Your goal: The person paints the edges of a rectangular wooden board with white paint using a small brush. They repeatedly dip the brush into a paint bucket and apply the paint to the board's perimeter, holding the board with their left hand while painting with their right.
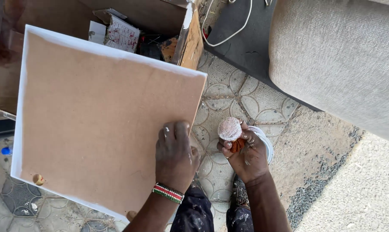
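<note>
Landmark: square board (100,120), brown face up, white painted edges, tilted so one corner points to the upper right.
Blue cap: small blue object (5,151) on the patterned floor (228,96), just beyond the board's left edge.
Board mark: small round pale spot (38,179) on the board face, near its lower left corner.
Cardboard box: open brown box (160,25) above the board's upper edge, partly hidden by it; printed paper (122,33) lies inside.
Left hand: left hand (176,157) lies palm down on the board's lower right area, fingers spread flat and pressing the face, white paint on one fingertip. Grip state: flat, not closed round anything.
Wristband: beaded band (168,193) in red, green, white and black on the left wrist, at the board's lower right edge.
Right hand: right hand (245,157) sits just right of the board's right corner, apart from it, above the floor.
Right grip: fingers curled and pinching a sponge pad (230,129); pad has a pale rounded top and an orange underside and stands up out of the fist.
White lid: round white rim (266,144) shows behind the right hand, right of the board.
Trousers: dark, paint-flecked legs (194,212) below the board's lower right corner.
Cable: white cable (228,30) on a dark mat (246,43), upper right of the board.
Sofa: grey upholstered edge (340,60), far right of the board, well apart from it.
</note>
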